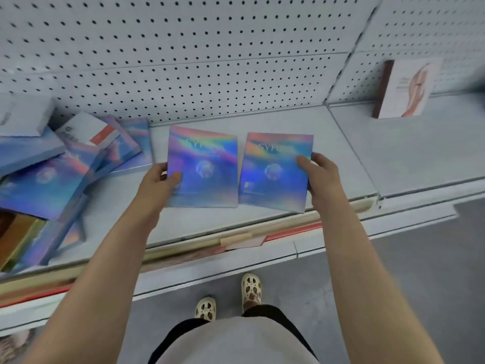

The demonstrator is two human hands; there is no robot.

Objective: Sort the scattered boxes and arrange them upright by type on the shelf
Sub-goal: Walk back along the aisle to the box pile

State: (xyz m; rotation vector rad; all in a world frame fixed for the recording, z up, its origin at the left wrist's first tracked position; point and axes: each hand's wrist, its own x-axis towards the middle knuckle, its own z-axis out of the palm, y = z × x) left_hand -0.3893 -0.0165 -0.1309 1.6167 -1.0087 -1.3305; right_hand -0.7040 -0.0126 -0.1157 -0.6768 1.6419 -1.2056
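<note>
We stand before a pale grey shelf (275, 119) backed by white pegboard (183, 61), with grey floor below and our pale perforated shoes (250, 287) showing at the bottom.

Far to the left of our left grip lies the scattered pile (52, 174): iridescent blue-violet boxes lying flat and overlapping at odd angles, a white box with a red-orange band (90, 128) on top of them, a pale grey-white box (23, 114) at the pile's back corner, and a brown and gold box (18, 237) at the front edge. Their printing is too blurred to read.

Our left hand (160, 182) pinches the left edge of one holographic box (203, 166), thumb curled over its face. The box stands upright on the shelf, long axis vertical, face toward us, top edge leaning toward the pegboard. We read "SY" at its top; the rest washes out in glare.

Just beside it, nearly touching, the second holographic box (275, 172) stands the same way, lettered "SY" as well. Our right hand (319, 174) grips its right edge, thumb across the front.

Well to the right of that grip, on the neighbouring shelf section, a white box with a dark red spine (405, 88) stands upright against the pegboard, with a pinkish figure printed on it.
</note>
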